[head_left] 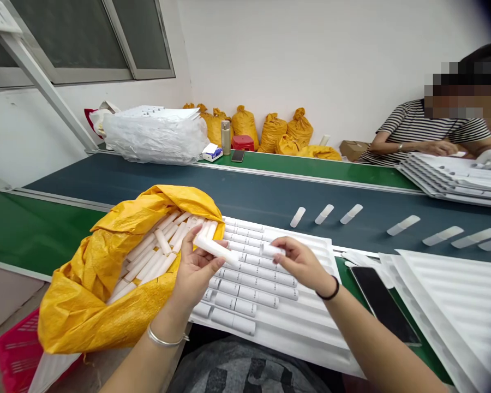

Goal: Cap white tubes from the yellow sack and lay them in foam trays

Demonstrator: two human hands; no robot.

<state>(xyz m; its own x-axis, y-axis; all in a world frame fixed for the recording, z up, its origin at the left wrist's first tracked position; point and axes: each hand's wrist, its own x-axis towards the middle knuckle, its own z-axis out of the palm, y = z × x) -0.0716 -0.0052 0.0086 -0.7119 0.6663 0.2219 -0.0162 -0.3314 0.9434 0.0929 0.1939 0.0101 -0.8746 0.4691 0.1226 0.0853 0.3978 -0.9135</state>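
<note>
Grey shirt [237, 371] is closest. Left hand [194, 275] pinches a white tube [215, 248]; right hand [305, 265] pinches a small cap [272, 250], apart from it. Tray [311, 330] is under the grip, bag [118, 325] left. Pairing them seems to need lined-up ends.

White wall [311, 54], dark-paned window [143, 33] at left, green-edged table [270, 166], cardboard box [353, 148].

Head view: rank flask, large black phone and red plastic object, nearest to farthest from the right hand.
1. Large black phone: right of the right hand.
2. Flask: left, across the belt.
3. Red plastic object: left, beyond the far edge.
</note>
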